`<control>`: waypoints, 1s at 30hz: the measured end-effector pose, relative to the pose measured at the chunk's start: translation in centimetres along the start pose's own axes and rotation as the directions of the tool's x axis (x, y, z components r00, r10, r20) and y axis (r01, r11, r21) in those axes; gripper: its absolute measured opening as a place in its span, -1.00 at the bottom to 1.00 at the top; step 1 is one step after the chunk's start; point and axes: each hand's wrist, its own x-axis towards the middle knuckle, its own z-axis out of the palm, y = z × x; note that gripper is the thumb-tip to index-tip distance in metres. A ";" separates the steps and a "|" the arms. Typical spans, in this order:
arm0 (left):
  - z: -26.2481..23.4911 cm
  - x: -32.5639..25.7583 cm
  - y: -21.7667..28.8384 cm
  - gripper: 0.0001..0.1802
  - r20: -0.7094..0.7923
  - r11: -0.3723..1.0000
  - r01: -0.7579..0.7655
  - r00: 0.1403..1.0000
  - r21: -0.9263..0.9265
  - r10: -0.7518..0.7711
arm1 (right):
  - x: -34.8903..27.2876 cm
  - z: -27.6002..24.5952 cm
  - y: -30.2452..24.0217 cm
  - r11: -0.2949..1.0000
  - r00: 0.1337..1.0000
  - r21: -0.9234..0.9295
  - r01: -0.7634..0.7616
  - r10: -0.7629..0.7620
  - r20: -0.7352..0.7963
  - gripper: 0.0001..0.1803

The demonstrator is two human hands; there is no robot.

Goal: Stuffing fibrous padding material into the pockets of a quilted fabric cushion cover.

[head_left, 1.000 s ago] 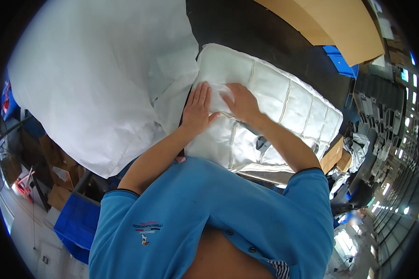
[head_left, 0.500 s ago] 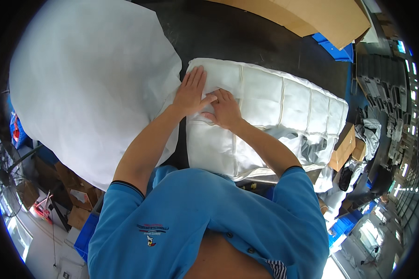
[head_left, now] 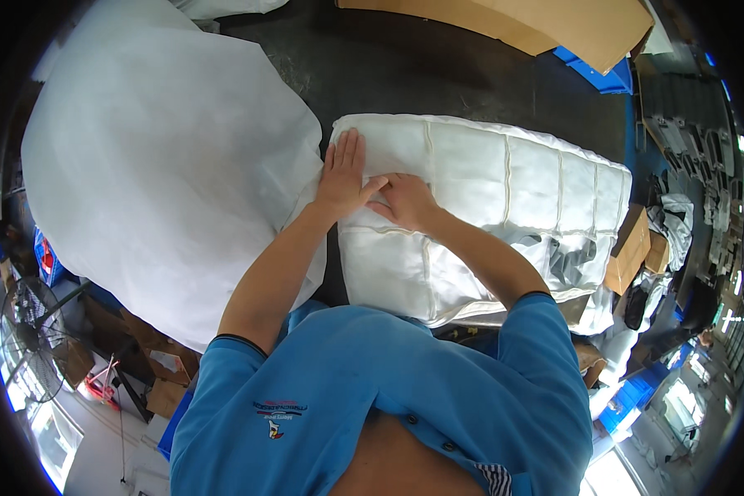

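A long white fabric piece with stitched seams dividing it into panels [head_left: 471,169] lies across the dark table. My left hand [head_left: 342,178] rests flat on its left end, fingers straight and close to the edge. Beside it, my right hand [head_left: 409,202] presses on the same fabric; its fingers are bent, with the thumb apart from them. The left thumb meets the right fingers, and the right fingertips are partly hidden. Left of both hands spreads a big sheet of smooth white cloth [head_left: 165,165], its edge near my left wrist.
Dark tabletop [head_left: 372,66] shows behind the fabric. A large cardboard box [head_left: 512,25] and a blue bin [head_left: 595,73] stand at the far right. Another carton [head_left: 628,252] sits past the fabric's right end. A fan [head_left: 29,335] stands at the lower left.
Both hands stay on the fabric's left end. My right fingers have drawn in and are more bent. The whole scene has shifted slightly in view.
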 end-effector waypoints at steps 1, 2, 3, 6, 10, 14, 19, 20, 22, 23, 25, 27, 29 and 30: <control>0.0 0.1 0.2 0.10 -0.005 1.000 -0.006 1.000 -0.002 0.006 | -1.2 0.5 0.3 0.991 0.975 -0.104 0.080 -0.100 -0.197 -0.41; -0.2 0.0 0.4 0.09 -0.001 1.000 0.001 1.000 0.009 -0.001 | -1.9 0.7 -0.2 0.991 0.975 -0.108 0.080 -0.101 -0.199 -0.41; -0.4 -0.2 0.6 0.08 0.003 1.000 0.009 1.000 0.021 -0.009 | -2.6 0.5 -1.0 0.990 0.948 -0.124 0.067 -0.102 -0.301 -0.42; -1.2 0.4 1.6 0.06 -0.090 0.998 -0.034 0.995 0.061 0.039 | -2.4 -0.2 -1.6 0.982 0.899 -0.184 0.046 -0.121 -0.421 -0.40; -2.3 1.7 1.2 0.02 -0.108 0.976 -0.218 0.970 0.019 0.219 | -0.6 0.7 -1.7 0.945 0.965 -0.242 -0.218 0.171 -0.201 -0.35; -1.6 1.7 -0.4 0.01 0.046 0.979 -0.199 0.979 0.048 0.197 | 1.6 -1.8 -2.3 0.826 0.827 0.151 -0.543 0.495 0.265 -0.29; -1.8 2.8 0.8 0.01 0.012 0.974 -0.225 0.974 0.020 0.225 | -2.6 1.4 -2.0 0.932 0.924 -0.277 -0.233 0.123 -0.362 -0.27; -1.3 3.0 0.7 0.04 0.028 0.973 -0.221 0.975 0.063 0.219 | -2.3 1.5 -2.1 0.932 0.925 -0.277 -0.232 0.123 -0.360 -0.27; -0.7 3.2 0.2 0.06 0.044 0.971 -0.213 0.977 0.104 0.210 | -1.2 1.6 -2.2 0.962 0.950 -0.272 -0.001 -0.083 -0.300 -0.29; -0.9 3.3 -0.1 0.07 0.066 0.970 -0.219 0.975 0.106 0.213 | -0.9 1.4 -1.8 0.963 0.951 -0.268 -0.006 -0.078 -0.299 -0.29; -1.0 3.3 0.0 0.07 0.092 0.968 -0.227 0.972 0.105 0.218 | -0.7 0.9 -1.1 0.999 0.997 0.004 -0.032 0.032 -0.065 -0.25; -1.1 3.1 -0.2 0.07 0.074 0.967 -0.245 0.968 0.070 0.240 | -2.7 1.0 -0.2 0.997 0.986 -0.065 -0.032 0.021 -0.168 -0.25; -1.2 3.0 0.0 0.05 0.089 0.968 -0.234 0.970 0.095 0.226 | -3.7 1.0 -0.2 0.990 0.964 -0.136 -0.041 0.003 -0.265 -0.26; -1.3 2.9 0.3 0.03 0.103 0.967 -0.224 0.972 0.119 0.213 | -3.7 0.8 -0.6 0.982 0.939 -0.185 -0.021 -0.044 -0.342 -0.25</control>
